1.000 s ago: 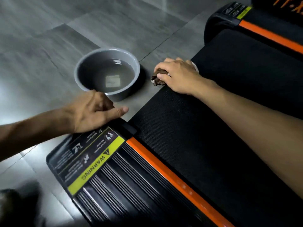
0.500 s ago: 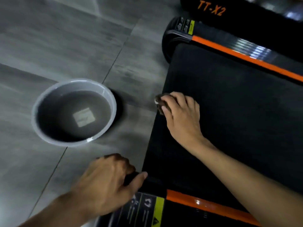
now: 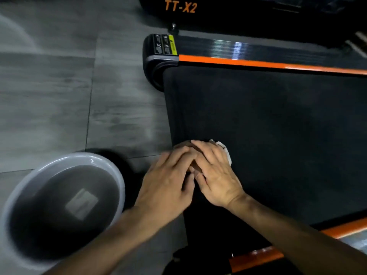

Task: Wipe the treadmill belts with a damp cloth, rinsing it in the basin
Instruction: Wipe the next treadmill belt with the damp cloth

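Both hands meet at the left end of the belt (image 3: 268,139), where the belt borders the floor (image 3: 59,86).

Right hand (image 3: 215,175): palm down, fingers (image 3: 202,150) close together and bent over the cloth (image 3: 225,150), pressing it onto the belt. The cloth is almost fully covered; a white edge shows past the little-finger side, and a brownish part shows at the fingertips. Whether the thumb grips the cloth cannot be told.

Left hand (image 3: 168,181): palm down, fingers extended and close together, overlapping the index-finger side of the right hand. The fingertips reach the covered cloth; whether they pinch it cannot be told, as the contact area is hidden and blurred.

Basin (image 3: 117,175): grey, round, on the floor just beside the left hand and near the belt end. It holds water, with a pale square reflection on the surface.

Treadmill: the belt is black and matte. 1 orange stripe (image 3: 268,64) runs along its far side, beside a ribbed black rail and a corner cap with a yellow label (image 3: 172,47). A 2nd orange stripe shows at the near side, lower right. A black panel marked "TT-X2" (image 3: 180,6) stands beyond the rail.
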Demonstrator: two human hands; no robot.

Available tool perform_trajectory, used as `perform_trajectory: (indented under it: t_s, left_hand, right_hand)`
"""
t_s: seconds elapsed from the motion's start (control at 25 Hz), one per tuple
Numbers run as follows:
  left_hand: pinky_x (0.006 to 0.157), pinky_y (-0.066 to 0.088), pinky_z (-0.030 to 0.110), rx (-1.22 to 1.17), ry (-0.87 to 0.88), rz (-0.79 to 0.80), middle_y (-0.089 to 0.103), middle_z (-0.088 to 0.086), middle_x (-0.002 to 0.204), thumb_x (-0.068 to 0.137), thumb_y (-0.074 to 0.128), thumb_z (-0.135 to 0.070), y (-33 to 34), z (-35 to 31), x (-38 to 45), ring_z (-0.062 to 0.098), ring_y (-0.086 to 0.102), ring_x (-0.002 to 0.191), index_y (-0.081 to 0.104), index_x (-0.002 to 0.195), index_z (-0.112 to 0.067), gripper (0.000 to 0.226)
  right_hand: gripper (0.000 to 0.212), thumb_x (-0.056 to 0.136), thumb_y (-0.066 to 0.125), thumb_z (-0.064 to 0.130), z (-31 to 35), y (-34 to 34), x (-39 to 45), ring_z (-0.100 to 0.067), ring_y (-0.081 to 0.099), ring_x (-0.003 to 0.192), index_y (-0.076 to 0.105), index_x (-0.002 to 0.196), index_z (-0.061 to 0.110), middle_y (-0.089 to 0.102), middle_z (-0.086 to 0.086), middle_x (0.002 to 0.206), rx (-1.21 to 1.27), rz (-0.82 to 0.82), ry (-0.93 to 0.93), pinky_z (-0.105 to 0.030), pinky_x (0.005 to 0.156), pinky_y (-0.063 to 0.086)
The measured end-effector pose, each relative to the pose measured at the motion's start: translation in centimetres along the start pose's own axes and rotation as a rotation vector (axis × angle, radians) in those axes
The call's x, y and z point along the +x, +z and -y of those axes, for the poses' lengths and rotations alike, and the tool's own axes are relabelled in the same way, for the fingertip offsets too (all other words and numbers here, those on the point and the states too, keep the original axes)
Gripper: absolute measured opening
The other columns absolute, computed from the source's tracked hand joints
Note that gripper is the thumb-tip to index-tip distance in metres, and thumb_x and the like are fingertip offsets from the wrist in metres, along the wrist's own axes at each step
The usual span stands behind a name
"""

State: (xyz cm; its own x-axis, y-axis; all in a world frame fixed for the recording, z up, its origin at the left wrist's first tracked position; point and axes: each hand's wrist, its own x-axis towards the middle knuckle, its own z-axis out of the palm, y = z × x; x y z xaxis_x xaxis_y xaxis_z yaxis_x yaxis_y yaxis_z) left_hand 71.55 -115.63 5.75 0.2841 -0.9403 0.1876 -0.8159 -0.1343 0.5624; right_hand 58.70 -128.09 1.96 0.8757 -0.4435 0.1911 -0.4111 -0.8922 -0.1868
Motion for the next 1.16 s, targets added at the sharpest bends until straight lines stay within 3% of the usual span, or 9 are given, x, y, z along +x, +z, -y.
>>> perform_trajectory:
  t_s: [0.08, 0.16, 0.32, 0.48, 0.6, 0.72, 0.88, 1.04, 1.16]
  left_hand:
    - [0.109, 0.039, 0.032, -0.048, 0.052, 0.068, 0.035, -0.006, 0.153, 0.092, 0.052, -0.026, 1.3, 0.5, 2.3, 0.013, 0.036, 0.135, 0.038, 0.146, -0.023, 0.056]
    - [0.110, 0.038, 0.032, -0.058, 0.036, 0.118, 0.031, -0.004, 0.156, 0.092, 0.053, -0.022, 2.4, 0.7, 3.2, 0.015, 0.035, 0.139, 0.033, 0.148, -0.023, 0.060]
    - [0.104, 0.045, 0.031, -0.106, 0.031, 0.110, 0.032, -0.003, 0.153, 0.091, 0.058, -0.015, 2.2, 0.5, 3.4, 0.017, 0.050, 0.127, 0.030, 0.149, -0.024, 0.065]
    - [0.091, 0.046, 0.023, -0.006, -0.104, 0.151, 0.041, 0.005, 0.149, 0.090, 0.057, -0.010, 2.1, -1.7, 3.6, 0.019, 0.061, 0.111, 0.006, 0.155, -0.024, 0.084]
    - [0.105, 0.039, 0.030, 0.115, -0.183, 0.213, 0.040, 0.011, 0.150, 0.093, 0.052, -0.010, 2.7, -3.3, 3.8, 0.025, 0.047, 0.131, 0.012, 0.155, -0.017, 0.074]
    - [0.114, 0.031, 0.038, 0.229, -0.222, 0.286, 0.028, 0.006, 0.157, 0.094, 0.049, -0.014, 2.8, -4.2, 4.3, 0.024, 0.029, 0.143, 0.012, 0.156, -0.023, 0.072]
    - [0.101, 0.043, 0.044, 0.214, -0.057, 0.348, 0.049, 0.000, 0.135, 0.089, 0.047, -0.010, 2.4, -4.5, 5.2, 0.025, 0.044, 0.122, 0.037, 0.146, -0.026, 0.060]
    - [0.109, 0.037, 0.043, 0.161, 0.014, 0.453, 0.043, 0.009, 0.138, 0.081, 0.049, -0.015, 1.7, -3.0, 6.0, 0.025, 0.036, 0.131, 0.051, 0.134, -0.024, 0.054]
    - [0.089, 0.048, 0.044, 0.309, 0.189, 0.360, 0.043, 0.008, 0.117, 0.073, 0.055, -0.029, 1.9, -1.4, 6.7, 0.027, 0.044, 0.108, 0.065, 0.110, -0.023, 0.038]
  right_hand:
    - [0.045, 0.093, 0.045, 0.024, 0.0, 0.1, 0.2, -0.029, 0.044, 0.127, 0.052, 0.135, 0.009, 0.049, -0.007, 0.136, -0.005, 0.003, -0.002, -0.048, 0.116, 0.024]
    - [0.041, 0.092, 0.048, 0.021, -0.3, 0.1, 0.3, -0.028, 0.046, 0.122, 0.055, 0.130, 0.008, 0.052, -0.007, 0.127, 0.016, -0.015, 0.000, -0.045, 0.117, 0.022]
    - [0.043, 0.087, 0.058, 0.019, -0.3, -0.1, 0.3, -0.025, 0.044, 0.122, 0.054, 0.128, 0.008, 0.052, -0.007, 0.127, 0.085, -0.059, -0.023, -0.043, 0.116, 0.023]
    - [0.064, 0.078, 0.067, 0.022, -0.7, -0.6, -0.1, -0.018, 0.038, 0.133, 0.043, 0.136, 0.009, 0.042, -0.008, 0.145, 0.341, -0.095, 0.050, -0.032, 0.119, 0.018]
    - [0.060, 0.073, 0.059, 0.016, -1.3, -0.7, -0.7, -0.019, 0.038, 0.129, 0.045, 0.131, 0.010, 0.039, -0.008, 0.142, 0.527, -0.271, 0.120, -0.047, 0.111, 0.034]
    - [0.064, 0.074, 0.050, 0.015, -1.5, -0.5, -0.6, -0.023, 0.039, 0.132, 0.043, 0.137, 0.011, 0.040, -0.010, 0.144, 0.579, -0.387, 0.196, -0.050, 0.111, 0.033]
    - [0.072, 0.077, 0.039, 0.023, -1.4, -0.5, -0.5, -0.024, 0.031, 0.142, 0.033, 0.148, 0.011, 0.036, -0.011, 0.151, 0.550, -0.329, 0.168, -0.051, 0.115, 0.027]
    - [0.073, 0.080, 0.036, 0.027, -1.2, -1.1, -0.6, -0.020, 0.024, 0.145, 0.027, 0.152, 0.014, 0.030, -0.010, 0.156, 0.584, -0.278, 0.195, -0.045, 0.119, 0.023]
    - [0.075, 0.080, 0.034, 0.028, -1.2, -1.0, -0.7, -0.018, 0.018, 0.147, 0.023, 0.153, 0.020, 0.024, -0.006, 0.159, 0.608, -0.226, 0.220, -0.046, 0.120, 0.021]
